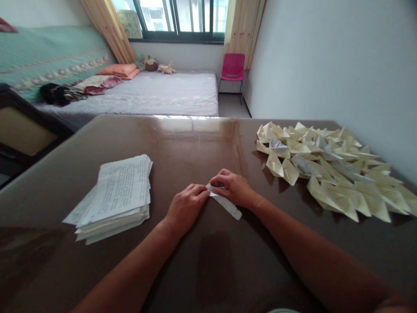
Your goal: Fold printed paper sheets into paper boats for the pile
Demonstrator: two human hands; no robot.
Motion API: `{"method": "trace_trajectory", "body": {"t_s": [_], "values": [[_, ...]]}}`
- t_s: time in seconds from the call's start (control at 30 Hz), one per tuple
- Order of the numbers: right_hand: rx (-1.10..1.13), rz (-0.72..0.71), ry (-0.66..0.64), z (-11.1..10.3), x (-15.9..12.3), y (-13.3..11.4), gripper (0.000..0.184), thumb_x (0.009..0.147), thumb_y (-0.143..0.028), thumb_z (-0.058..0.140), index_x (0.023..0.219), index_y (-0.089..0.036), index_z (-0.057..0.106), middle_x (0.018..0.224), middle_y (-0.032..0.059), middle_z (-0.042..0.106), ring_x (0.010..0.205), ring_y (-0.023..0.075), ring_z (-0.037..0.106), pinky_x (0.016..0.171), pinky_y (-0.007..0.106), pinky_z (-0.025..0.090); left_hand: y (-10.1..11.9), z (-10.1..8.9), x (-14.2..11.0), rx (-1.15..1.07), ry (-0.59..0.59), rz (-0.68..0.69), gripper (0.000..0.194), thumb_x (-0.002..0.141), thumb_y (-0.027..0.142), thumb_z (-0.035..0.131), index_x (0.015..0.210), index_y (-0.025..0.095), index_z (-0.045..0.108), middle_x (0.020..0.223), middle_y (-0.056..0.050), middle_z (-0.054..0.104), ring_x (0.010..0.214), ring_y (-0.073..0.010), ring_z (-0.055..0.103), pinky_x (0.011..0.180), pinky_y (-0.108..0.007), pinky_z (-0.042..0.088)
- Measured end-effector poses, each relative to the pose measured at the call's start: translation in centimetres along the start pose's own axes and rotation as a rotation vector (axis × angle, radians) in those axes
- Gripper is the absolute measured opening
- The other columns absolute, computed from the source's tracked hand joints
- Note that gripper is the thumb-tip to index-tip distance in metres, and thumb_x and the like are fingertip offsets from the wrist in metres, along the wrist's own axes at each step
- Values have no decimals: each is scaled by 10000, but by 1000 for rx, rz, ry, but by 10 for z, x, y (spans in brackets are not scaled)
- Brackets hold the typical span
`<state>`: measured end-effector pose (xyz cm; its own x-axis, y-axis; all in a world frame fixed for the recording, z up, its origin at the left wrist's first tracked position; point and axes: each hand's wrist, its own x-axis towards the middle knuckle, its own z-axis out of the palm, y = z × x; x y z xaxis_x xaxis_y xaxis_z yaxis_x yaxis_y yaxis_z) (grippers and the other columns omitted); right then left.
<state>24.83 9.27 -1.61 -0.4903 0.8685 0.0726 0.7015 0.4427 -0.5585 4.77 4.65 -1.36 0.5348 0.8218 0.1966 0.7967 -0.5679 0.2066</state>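
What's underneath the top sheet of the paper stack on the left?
Under the printed top sheet, the uneven edges of more sheets show at the front, and a corner juts out at the left. Their covered parts can't be seen.

the one camera, worn on the head, looks forward and down across the brown table point(176, 152) from its near side. the left hand point(187, 203) and right hand point(237, 188) lie fairly near, just below centre, with forearms point(138, 263) entering from seven and four o'clock. farther off show the bed point(182, 93) at eleven, window point(190, 17) at twelve, pink chair point(232, 68) towards one.
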Motion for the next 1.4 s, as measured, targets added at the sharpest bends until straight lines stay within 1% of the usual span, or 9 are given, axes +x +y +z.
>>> {"method": "trace_trajectory", "body": {"t_s": [0.23, 0.4, 0.5, 0.6, 0.77, 0.9, 1.0, 1.27, 1.4], "values": [[26, -10, 37, 5, 0, 0, 140, 858, -362, 606, 882, -298, 728, 948, -20, 632, 736, 94, 585, 661, 213, 380, 3, -6, 0, 76, -42, -10, 182, 901, 195, 537, 1052, 230, 634, 1060, -44, 655, 987, -197, 569, 772, -286, 505], [-35, -125, 0, 1, -3, 2, 159, 883, -336, 578, 927, -321, 730, 1004, -15, 631, 799, 105, 595, 705, 221, 385, 5, -11, -1, 122, -76, -65, 142, 904, 216, 535, 991, 258, 640, 973, -23, 662, 929, -195, 571, 659, -262, 463], [-91, -214, -51, -5, -7, 1, 190, 899, -312, 549, 977, -328, 721, 1058, -3, 624, 878, 124, 596, 728, 223, 393, 4, -10, 0, 85, -51, -132, 151, 932, 273, 492, 939, 239, 639, 917, -24, 653, 907, -176, 570, 676, -253, 457], [-105, -246, -79, -9, -8, 1, 214, 908, -294, 526, 1017, -318, 708, 1077, 11, 624, 930, 141, 593, 757, 231, 402, -3, -7, 3, 2, 1, -190, 197, 924, 361, 500, 1043, 278, 634, 997, -13, 634, 974, -175, 552, 730, -259, 472], [-25, -155, -95, -11, -5, -5, 237, 924, -294, 474, 1012, -290, 694, 1074, -2, 637, 894, 127, 606, 759, 227, 404, -15, 1, 8, -115, 62, -226, 165, 897, 374, 532, 923, 284, 668, 1058, -4, 598, 1016, -183, 524, 846, -301, 472], [-57, -23, -43, -4, -4, -12, 303, 900, -492, 494, 906, -252, 678, 1007, 3, 644, 820, 134, 602, 662, 234, 370, -13, 4, 9, -114, 65, -277, 168, 895, 388, 526, 947, 255, 614, 1045, -16, 594, 1009, -196, 529, 796, -303, 477], [-105, 39, 4, 2, -4, -16, 262, 889, -477, 520, 889, -248, 647, 958, 0, 632, 799, 134, 590, 615, 235, 332, -10, 4, 9, -122, 80, -325, 205, 884, 404, 542, 1002, 239, 574, 992, -20, 592, 935, -186, 550, 740, -292, 476], [-80, 90, 13, 5, 1, -9, 194, 835, -407, 624, 921, -236, 596, 970, -5, 590, 685, 97, 550, 608, 231, 338, -8, 2, 7, -47, 56, -170, 261, 958, 382, 412, 968, 290, 656, 1007, -9, 615, 969, -169, 517, 734, -261, 463], [-41, 99, -4, 3, 4, -6, 158, 818, -374, 652, 882, -234, 618, 930, -9, 597, 732, 107, 557, 629, 225, 355, -2, -3, 7, 54, 39, -100, 280, 963, 378, 407, 958, 291, 673, 993, -9, 635, 968, -176, 510, 680, -256, 465]]}}
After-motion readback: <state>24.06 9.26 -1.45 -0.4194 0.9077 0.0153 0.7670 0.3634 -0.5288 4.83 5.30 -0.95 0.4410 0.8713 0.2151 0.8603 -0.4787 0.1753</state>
